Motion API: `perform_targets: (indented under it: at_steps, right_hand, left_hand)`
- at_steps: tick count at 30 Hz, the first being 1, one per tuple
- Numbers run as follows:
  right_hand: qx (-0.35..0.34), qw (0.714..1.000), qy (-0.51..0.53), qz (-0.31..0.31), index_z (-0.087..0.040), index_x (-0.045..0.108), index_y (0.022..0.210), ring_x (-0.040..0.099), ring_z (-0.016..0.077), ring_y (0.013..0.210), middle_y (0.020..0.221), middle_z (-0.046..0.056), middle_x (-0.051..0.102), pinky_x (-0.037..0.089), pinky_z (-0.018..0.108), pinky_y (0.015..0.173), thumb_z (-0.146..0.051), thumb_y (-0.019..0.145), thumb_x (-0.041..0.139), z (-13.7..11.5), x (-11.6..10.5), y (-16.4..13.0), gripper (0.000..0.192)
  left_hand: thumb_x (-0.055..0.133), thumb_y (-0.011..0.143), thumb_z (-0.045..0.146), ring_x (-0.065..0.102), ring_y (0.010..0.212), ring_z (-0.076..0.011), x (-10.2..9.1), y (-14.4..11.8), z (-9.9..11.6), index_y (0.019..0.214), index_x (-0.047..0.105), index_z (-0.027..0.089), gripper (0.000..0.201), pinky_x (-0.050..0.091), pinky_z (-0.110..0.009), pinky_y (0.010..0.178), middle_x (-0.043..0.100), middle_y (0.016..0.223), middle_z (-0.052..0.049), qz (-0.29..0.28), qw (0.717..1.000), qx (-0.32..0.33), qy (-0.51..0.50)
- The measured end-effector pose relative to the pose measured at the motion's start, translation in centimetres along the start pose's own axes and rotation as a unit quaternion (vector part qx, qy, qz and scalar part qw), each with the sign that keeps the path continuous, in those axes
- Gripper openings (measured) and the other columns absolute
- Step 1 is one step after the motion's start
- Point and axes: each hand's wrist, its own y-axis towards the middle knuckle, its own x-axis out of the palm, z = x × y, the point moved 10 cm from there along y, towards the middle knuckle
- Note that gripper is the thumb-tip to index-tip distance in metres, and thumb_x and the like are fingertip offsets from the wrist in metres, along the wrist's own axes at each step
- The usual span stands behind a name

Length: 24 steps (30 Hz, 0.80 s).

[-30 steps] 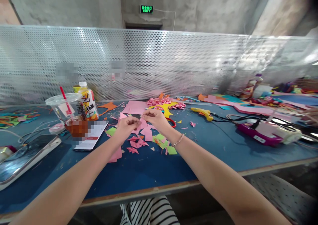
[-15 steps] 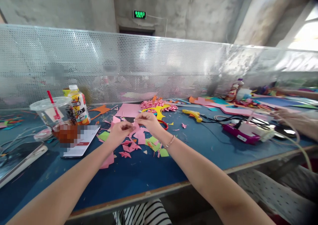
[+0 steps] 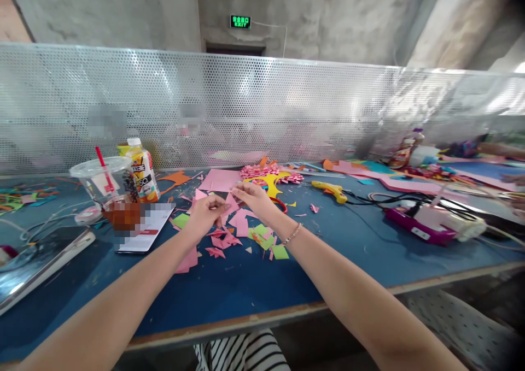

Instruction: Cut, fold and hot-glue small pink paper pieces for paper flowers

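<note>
Between my two hands is a small piece of pink paper [image 3: 231, 202], raised above the scraps. My left hand [image 3: 208, 212] pinches its lower left side, fingers curled. At its upper edge my right hand [image 3: 251, 197] grips it between thumb and fingertips. Below them lie folded pink paper pieces [image 3: 223, 239] and green paper scraps [image 3: 280, 252]. A pink paper sheet [image 3: 220, 180] lies flat just behind my hands. Scissors with red handles [image 3: 279, 204] are partly hidden by my right hand.
A plastic cup with a red straw [image 3: 102, 180], a bottle [image 3: 141, 171] and a phone [image 3: 45, 261] stand or lie at left. To the right are a yellow glue gun [image 3: 329, 190] and a purple power strip [image 3: 420, 228] with cables. A perforated metal screen [image 3: 254, 109] closes off the back.
The view has shifted a little left, so everything appears farther right. My hands still hold the pink paper, which now shows more plainly between them.
</note>
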Motion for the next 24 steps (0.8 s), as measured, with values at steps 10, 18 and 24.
perform_targets:
  at_steps: [10, 18, 24]
  right_hand:
    - [0.175, 0.976, 0.099, -0.085, -0.016, 0.058, 0.081, 0.058, 0.0077, 0.053, 0.068, 0.001, 0.061, 0.051, 0.021, 0.058, -0.021, 0.074, 0.059, 3.0, 2.2, -1.5, 0.009]
    - [0.105, 0.992, 0.045, -0.055, -0.014, 0.060, 0.079, 0.062, 0.0095, 0.059, 0.063, 0.000, 0.061, 0.050, 0.019, 0.055, -0.008, 0.066, 0.059, 2.4, 1.2, -0.5, 0.014]
    - [0.010, 0.999, -0.024, -0.046, -0.016, 0.061, 0.074, 0.055, 0.0079, 0.058, 0.066, -0.001, 0.060, 0.046, 0.021, 0.057, -0.007, 0.061, 0.057, 1.3, 0.7, 0.3, 0.017]
  left_hand:
    - [0.065, 0.064, 0.033, 0.061, 0.081, -0.0175, -1.5, 0.3, 0.0, 0.081, 0.062, 0.014, 0.025, 0.046, -0.032, 0.079, 0.066, 0.084, -0.006, 0.063, 0.995, 0.039, -0.074]
    - [0.065, 0.056, 0.015, 0.060, 0.079, -0.0134, -2.7, 0.4, -0.1, 0.098, 0.054, 0.017, 0.044, 0.047, -0.030, 0.074, 0.057, 0.108, -0.008, 0.121, 0.990, 0.052, -0.053]
    - [0.063, 0.062, 0.022, 0.059, 0.070, -0.0141, -1.4, 0.5, -0.3, 0.079, 0.063, 0.015, 0.019, 0.046, -0.030, 0.072, 0.064, 0.072, -0.003, 0.054, 0.997, 0.043, -0.043]
